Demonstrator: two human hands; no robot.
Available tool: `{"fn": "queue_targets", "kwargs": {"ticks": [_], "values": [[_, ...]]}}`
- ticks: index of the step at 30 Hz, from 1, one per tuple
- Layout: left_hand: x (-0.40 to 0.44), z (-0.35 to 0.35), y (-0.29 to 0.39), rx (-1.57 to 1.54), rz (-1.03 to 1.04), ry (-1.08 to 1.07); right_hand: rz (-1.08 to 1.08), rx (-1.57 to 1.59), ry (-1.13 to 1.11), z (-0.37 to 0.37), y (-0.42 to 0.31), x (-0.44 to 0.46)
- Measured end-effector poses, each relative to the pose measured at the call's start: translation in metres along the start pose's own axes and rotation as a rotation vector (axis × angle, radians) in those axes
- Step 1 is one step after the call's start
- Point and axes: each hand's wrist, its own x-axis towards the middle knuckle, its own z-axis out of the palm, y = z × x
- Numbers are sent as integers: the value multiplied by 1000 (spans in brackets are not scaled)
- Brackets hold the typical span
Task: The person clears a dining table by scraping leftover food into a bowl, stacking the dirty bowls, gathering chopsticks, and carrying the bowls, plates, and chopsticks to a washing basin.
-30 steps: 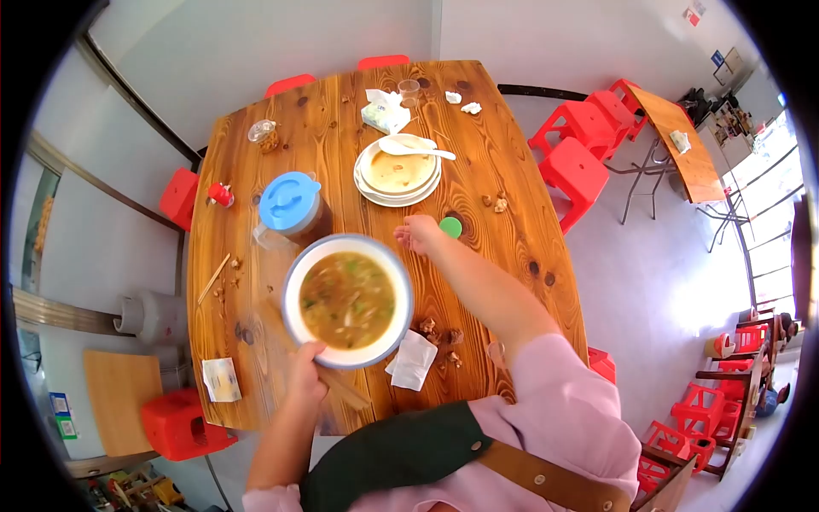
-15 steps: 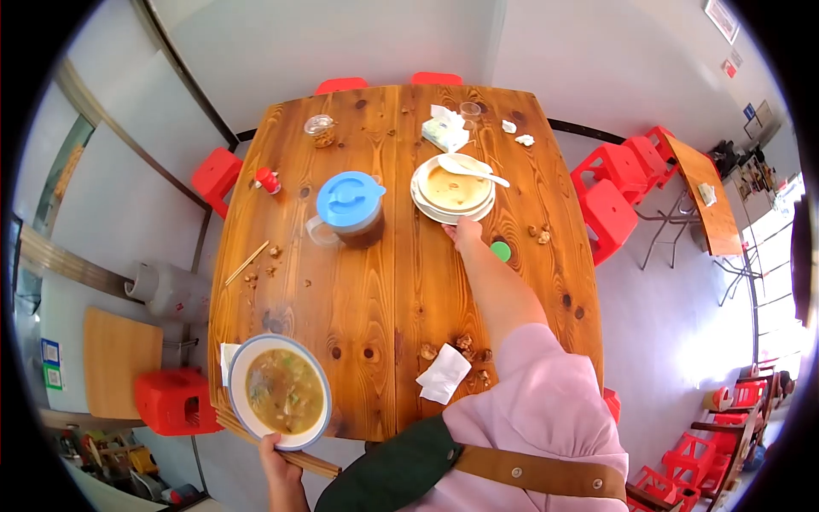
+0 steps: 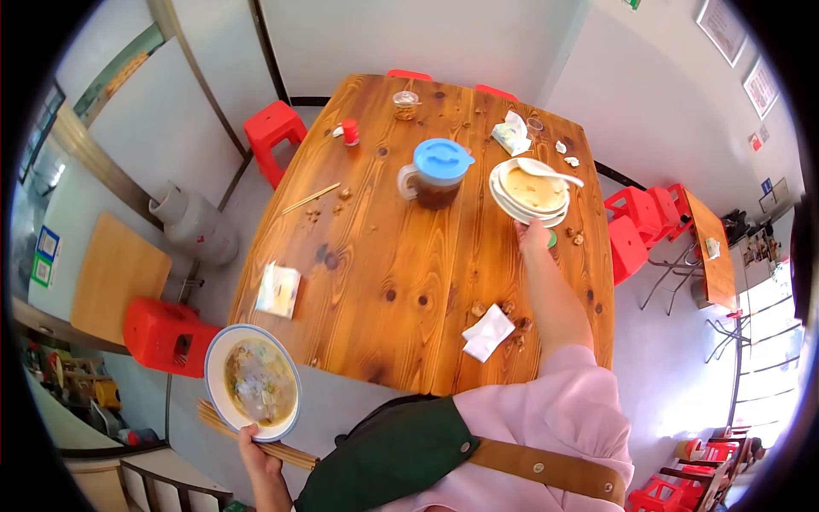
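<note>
My left hand (image 3: 261,456) is closed on the rim of a white bowl (image 3: 218,394) with a blue edge, tilted and holding soup. A bundle of wooden chopsticks (image 3: 292,455) is held under the bowl in the same hand. My right hand (image 3: 534,235) grips the near edge of stacked white plates (image 3: 498,198). Brownish liquid and a white spoon (image 3: 560,176) lie in the top dish. I cannot tell whether the stack rests on the table or is slightly raised. Beside my right hand is a green round object (image 3: 552,239), partly hidden.
On the wooden table (image 3: 384,247) stand a blue-lidded pitcher (image 3: 438,175), a red-capped container (image 3: 351,132) and a small jar (image 3: 406,106). A tissue pack (image 3: 279,290), another tissue pack (image 3: 512,135), a crumpled napkin (image 3: 489,333), chopsticks and scraps lie around. Red stools (image 3: 275,141) surround it.
My view has turned left, so the table appears shifted right and up. The bowl has moved off the table's near-left edge, uncovering the tissue pack. Both hands keep their hold.
</note>
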Motion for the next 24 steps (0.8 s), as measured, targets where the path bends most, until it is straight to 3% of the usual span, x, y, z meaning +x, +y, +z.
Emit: {"fn": "queue_targets", "kwargs": {"ticks": [7, 9, 10, 15, 17, 18, 19, 21, 24], "values": [[22, -152, 69, -34, -15, 25, -194, -61, -51, -7, -41, -114], [25, -196, 91, -30, -37, 9, -263, -27, -220, -15, -43, -147], [26, -222, 99, -28, -42, -3, -214, -7, -415, -28, -43, -140], [7, -323, 160, -81, 65, 147, -92, -181, -617, -28, -26, -217], [-8, -365, 187, -93, 132, 174, -132, -99, -570, 6, -4, -368], [-12, -353, 200, -115, 163, 246, -104, -149, -548, 21, 6, -407], [-16, -362, 208, -144, 200, 265, -87, -184, -538, 32, 15, -431], [-21, -396, 223, -165, 200, 311, 155, -272, -674, 36, 44, -432], [-27, -434, 245, -275, 223, 362, 182, -296, -848, 69, 101, -534]]}}
